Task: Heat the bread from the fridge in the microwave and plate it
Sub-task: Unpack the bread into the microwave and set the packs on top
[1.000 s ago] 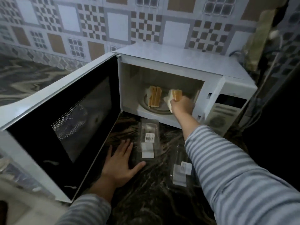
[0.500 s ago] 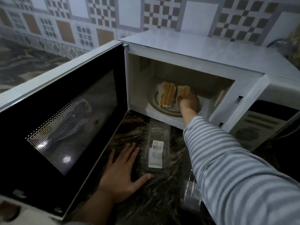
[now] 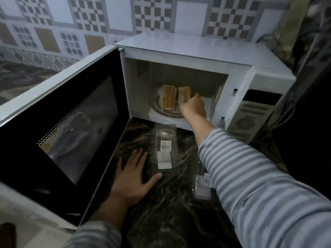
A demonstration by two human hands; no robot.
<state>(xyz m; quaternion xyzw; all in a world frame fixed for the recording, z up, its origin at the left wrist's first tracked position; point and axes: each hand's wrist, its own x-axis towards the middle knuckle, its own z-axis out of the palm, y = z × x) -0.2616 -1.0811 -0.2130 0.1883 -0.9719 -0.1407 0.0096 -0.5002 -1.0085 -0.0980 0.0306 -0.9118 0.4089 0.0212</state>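
Note:
The white microwave (image 3: 206,56) stands with its door (image 3: 62,126) swung wide to the left. On its glass turntable (image 3: 165,114) a pair of toasted bread slices (image 3: 168,97) stands on edge. Just to their right stands a second piece of bread (image 3: 184,93). My right hand (image 3: 194,107) reaches inside the cavity and its curled fingers hold the lower right side of that second piece. My left hand (image 3: 132,178) rests flat on the dark marble counter (image 3: 170,212) in front of the door, fingers spread, holding nothing.
Two clear plastic bread packs lie on the counter: one (image 3: 165,149) beside my left thumb, the other (image 3: 202,185) partly under my right sleeve. The control panel (image 3: 250,119) is on the microwave's right. Cables and a dark gap lie to the far right. A tiled wall is behind.
My right hand carried the second piece of bread from the cavity's mouth deeper in and set it on the turntable beside the first pair. My left hand stayed flat on the counter.

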